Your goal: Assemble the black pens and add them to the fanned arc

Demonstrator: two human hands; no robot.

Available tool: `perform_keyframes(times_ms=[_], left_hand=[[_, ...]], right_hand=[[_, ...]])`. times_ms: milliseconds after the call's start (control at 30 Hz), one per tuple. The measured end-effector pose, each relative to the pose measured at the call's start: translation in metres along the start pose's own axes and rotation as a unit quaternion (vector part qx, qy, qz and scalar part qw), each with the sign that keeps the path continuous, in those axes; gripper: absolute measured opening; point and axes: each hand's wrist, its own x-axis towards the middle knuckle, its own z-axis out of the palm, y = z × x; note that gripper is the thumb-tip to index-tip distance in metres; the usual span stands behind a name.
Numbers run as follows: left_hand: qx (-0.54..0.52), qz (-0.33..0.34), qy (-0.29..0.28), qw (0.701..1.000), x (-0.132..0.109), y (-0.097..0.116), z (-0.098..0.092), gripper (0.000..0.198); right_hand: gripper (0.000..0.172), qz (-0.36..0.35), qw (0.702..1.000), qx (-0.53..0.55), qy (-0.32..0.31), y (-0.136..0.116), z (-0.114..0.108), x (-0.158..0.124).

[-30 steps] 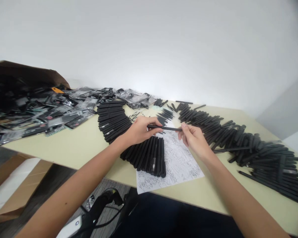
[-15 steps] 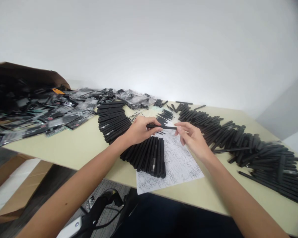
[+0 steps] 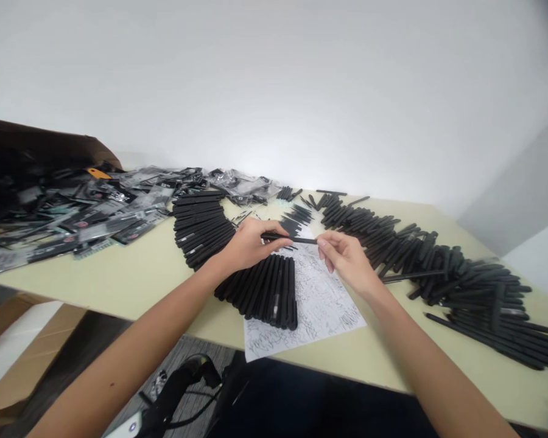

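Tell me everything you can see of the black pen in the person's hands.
The slim black pen looks matte, probably plastic. It lies almost level, tilted slightly, above the scribbled paper sheet. Its thicker end sits in the left hand, and the right hand pinches its narrower end between the fingertips. No clip, seam or marking can be made out at this size.

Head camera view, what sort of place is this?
Probably a workroom or packing area: black pens lie in long rows on a table, bagged packs are heaped beside them, and a cardboard box sits at far left.
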Motion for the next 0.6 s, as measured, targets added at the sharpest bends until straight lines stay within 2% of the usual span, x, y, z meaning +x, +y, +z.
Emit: perform_keyframes(times_ms=[167, 400, 500, 600], left_hand=[[0.008, 0.039, -0.005, 0.999, 0.0005, -0.0011, -0.0008, 0.022], [0.021, 0.050, 0.000, 0.999, 0.0000, -0.0061, -0.0011, 0.019], [0.042, 0.057, -0.036, 0.997, 0.0006, -0.0050, -0.0006, 0.027], [0.059, 0.068, -0.072, 0.993, 0.0039, -0.0076, -0.0025, 0.033]], right_hand=[[0.063, 0.024, 0.998, -0.055, -0.007, 0.0020, -0.0015, -0.0005], [0.066, 0.066, 0.994, -0.065, -0.056, -0.0020, 0.0010, -0.0027], [0.065, 0.082, 0.993, -0.050, -0.069, -0.0029, 0.0028, -0.0030], [0.063, 0.087, 0.995, -0.026, -0.040, -0.0002, 0.0033, -0.0009]])
